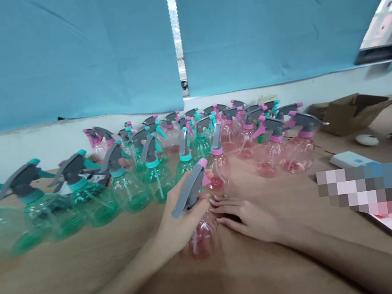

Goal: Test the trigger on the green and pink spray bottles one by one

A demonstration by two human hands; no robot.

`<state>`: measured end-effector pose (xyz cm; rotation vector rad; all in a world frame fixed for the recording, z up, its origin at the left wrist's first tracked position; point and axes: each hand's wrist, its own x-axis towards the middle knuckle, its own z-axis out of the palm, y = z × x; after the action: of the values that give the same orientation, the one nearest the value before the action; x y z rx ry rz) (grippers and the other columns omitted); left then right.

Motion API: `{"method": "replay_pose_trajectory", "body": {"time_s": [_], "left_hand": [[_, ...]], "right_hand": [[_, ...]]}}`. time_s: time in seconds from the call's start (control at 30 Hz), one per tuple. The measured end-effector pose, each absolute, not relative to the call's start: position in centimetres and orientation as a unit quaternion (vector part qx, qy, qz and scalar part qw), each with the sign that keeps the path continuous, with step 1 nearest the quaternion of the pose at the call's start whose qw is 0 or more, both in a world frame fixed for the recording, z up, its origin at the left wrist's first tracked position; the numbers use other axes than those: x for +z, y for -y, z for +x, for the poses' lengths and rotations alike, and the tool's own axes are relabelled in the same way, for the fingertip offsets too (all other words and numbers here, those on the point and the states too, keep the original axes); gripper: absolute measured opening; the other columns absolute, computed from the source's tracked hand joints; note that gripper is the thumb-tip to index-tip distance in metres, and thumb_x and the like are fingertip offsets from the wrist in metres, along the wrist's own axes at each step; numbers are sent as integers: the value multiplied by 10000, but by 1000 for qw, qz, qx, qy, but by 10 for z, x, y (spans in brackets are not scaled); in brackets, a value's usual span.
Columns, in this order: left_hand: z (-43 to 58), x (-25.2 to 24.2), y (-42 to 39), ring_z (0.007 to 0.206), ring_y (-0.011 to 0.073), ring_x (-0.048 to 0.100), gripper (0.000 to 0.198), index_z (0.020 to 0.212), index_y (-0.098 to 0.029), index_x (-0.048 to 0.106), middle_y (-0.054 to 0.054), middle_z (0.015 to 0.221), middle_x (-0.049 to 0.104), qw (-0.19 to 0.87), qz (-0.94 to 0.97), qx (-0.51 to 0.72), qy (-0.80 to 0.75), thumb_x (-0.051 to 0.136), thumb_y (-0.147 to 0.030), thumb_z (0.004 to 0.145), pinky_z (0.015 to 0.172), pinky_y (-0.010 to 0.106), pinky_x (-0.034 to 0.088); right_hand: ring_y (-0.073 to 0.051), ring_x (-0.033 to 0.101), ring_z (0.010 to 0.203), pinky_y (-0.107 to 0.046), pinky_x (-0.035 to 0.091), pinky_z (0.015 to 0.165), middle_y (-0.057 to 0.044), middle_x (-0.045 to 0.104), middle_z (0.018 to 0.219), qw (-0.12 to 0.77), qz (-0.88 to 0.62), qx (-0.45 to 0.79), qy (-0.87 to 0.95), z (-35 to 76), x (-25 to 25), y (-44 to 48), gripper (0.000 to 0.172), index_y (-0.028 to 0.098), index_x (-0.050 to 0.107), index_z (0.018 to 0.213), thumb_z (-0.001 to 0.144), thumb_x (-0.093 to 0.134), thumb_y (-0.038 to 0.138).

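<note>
We grasp a pink spray bottle [203,240] by its neck in our left hand [183,226], seemingly to keep it upright, while our loosely curled, unladen right hand [251,219] lies just beside it, perhaps for steadying, contact being unclear.

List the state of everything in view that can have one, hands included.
Left hand: closed around the held pink bottle's neck
Held pink bottle: upright, spray head fitted
Right hand: open, fingers at that bottle's side
Green bottles: standing, spray heads fitted
Other pink bottles: standing, spray heads fitted
Cardboard box: open
Blue curtains: hanging down, narrow gap between
</note>
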<state>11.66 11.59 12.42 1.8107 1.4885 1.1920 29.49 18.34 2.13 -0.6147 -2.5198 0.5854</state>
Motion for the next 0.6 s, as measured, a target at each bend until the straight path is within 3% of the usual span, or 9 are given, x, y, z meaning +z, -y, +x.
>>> {"method": "replay_pose_trajectory", "body": {"time_s": [0.23, 0.6], "left_hand": [[118, 126, -115, 629, 139, 505, 499, 1218, -282, 511, -24, 704, 551, 250, 663, 442, -550, 525, -176, 731, 569, 234, 427], [119, 129, -115, 678, 147, 548, 378, 1070, -247, 575, -19, 732, 576, 252, 654, 444, -558, 533, -188, 698, 636, 241, 474]], "right_hand": [[-193, 447, 1239, -408, 344, 1058, -49, 547, 1290, 240, -223, 216, 920, 296, 22, -183, 330, 222, 552, 1223, 918, 448, 293], [-187, 455, 1232, -402, 342, 1058, -48, 550, 1287, 236, -224, 223, 919, 297, 20, -185, 343, 223, 540, 1240, 923, 436, 307]]}}
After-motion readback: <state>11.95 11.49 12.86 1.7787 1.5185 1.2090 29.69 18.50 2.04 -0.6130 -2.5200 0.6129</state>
